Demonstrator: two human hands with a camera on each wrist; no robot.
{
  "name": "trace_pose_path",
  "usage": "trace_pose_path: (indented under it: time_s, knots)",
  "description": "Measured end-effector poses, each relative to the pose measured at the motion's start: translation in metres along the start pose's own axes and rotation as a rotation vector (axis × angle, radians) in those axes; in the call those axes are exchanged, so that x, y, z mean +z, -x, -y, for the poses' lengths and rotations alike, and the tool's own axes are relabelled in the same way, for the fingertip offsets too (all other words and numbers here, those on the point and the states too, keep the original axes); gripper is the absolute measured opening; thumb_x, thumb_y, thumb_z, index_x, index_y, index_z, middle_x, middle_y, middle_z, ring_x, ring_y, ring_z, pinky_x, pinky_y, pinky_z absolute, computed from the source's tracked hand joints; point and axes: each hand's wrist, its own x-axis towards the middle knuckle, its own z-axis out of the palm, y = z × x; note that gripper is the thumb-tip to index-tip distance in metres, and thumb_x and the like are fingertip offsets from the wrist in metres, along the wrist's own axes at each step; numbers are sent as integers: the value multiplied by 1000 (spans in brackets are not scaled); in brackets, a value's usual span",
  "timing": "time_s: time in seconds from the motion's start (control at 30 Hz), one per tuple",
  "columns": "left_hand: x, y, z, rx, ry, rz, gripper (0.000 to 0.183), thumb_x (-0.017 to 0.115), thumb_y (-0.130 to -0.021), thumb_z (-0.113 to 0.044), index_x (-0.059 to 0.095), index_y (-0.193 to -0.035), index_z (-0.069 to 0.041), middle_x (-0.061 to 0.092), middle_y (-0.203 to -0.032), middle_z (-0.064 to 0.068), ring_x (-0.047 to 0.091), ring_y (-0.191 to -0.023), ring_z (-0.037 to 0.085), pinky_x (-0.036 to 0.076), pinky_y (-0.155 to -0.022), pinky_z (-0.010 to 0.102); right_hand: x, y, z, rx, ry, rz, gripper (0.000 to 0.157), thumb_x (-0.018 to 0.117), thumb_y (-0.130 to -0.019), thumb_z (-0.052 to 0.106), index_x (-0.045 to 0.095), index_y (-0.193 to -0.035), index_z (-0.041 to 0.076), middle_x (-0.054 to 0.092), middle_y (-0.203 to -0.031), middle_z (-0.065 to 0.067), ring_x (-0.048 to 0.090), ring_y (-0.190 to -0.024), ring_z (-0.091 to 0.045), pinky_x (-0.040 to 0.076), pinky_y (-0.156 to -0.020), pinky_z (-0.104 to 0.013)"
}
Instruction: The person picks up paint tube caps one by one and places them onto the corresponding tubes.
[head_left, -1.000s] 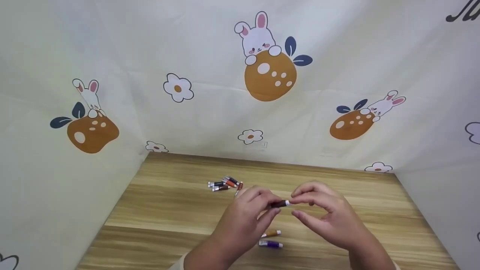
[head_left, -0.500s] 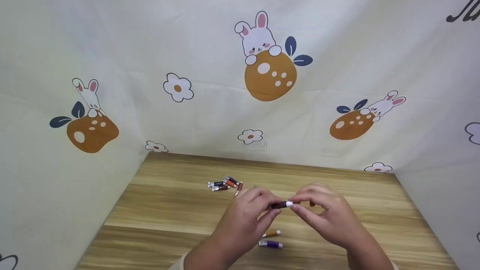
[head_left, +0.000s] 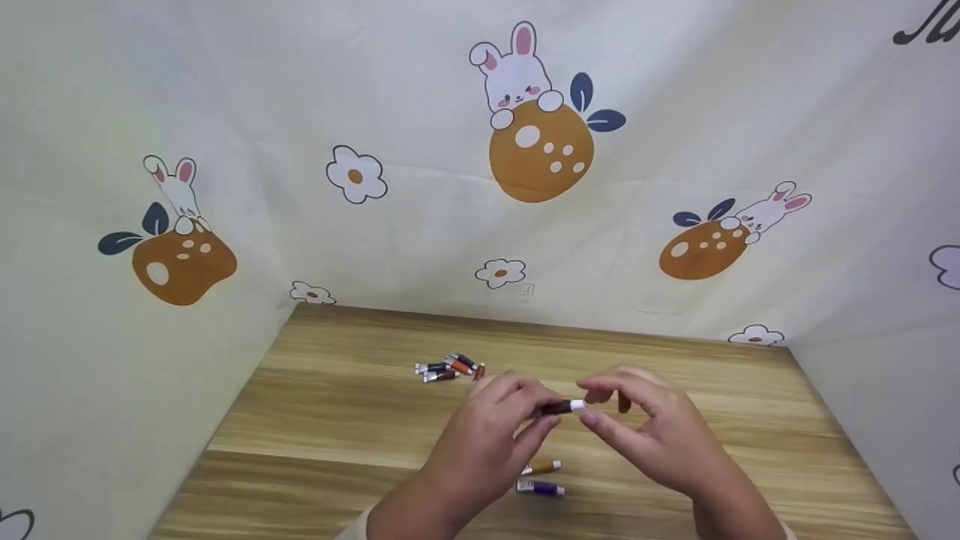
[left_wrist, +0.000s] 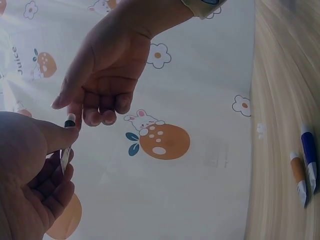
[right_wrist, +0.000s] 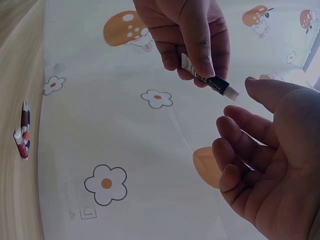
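While the left hand (head_left: 487, 427) pinches the dark paint tube (head_left: 556, 407) by its body between thumb and fingers, above the surface (head_left: 337, 420), the white cap (head_left: 577, 405) projects clear, apparently so the right hand (head_left: 652, 431) can reach it; that hand's thumb and fingers are spread just beside the cap, gripping nothing. The ochre tube (head_left: 546, 467) and purple tube (head_left: 541, 489) lie nearer the person, a tube cluster (head_left: 459, 366) farther off, probably for working room.

The site is a small screened booth (head_left: 75, 390); the surrounding room type cannot be determined. A wood-grain worktop (head_left: 337, 420) is enclosed on three sides by pale cloth (head_left: 427, 90) printed with rabbits (head_left: 517, 81), fruit (head_left: 534, 169) and flowers (head_left: 356, 175).
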Motion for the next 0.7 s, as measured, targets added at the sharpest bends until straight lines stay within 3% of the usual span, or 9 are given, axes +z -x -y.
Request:
trace_pose_path:
  time_s: [0.17,0.33,0.53,0.7]
  knots:
    - [0,0,0,-15,-18,6,12,77,-100,-25,77,-112,-25,72,-108,-14,65,-99,6,54,-88,29,1,-1,-4,-168,-39,-19,52,91,-81,2,76,-127,21,76,-119,-1,68,-105,-10,54,-81,-18]
    - [0,0,0,-13,-4,1,10,77,-100,-25,77,-111,-24,73,-108,-14,67,-97,5,55,-87,27,3,-3,-6,-263,-75,-16,51,89,-79,-7,78,-123,16,74,-117,-4,69,-110,-13,56,-91,-15]
    - [-1,0,0,-13,106,26,10,77,-100,-20,77,-110,-19,72,-107,-10,68,-98,2,55,-86,12,5,-5,-7,-271,-49,-53,43,88,-79,-9,82,-114,17,77,-105,0,72,-96,-12,55,-85,-14]
    - [-1,-1,0,-22,143,45,10,77,-100,-20,76,-110,-18,72,-106,-10,68,-96,0,55,-86,11,5,-4,-4,-217,-11,-52,39,88,-82,-4,82,-111,21,79,-103,4,72,-94,-10,54,-80,-16]
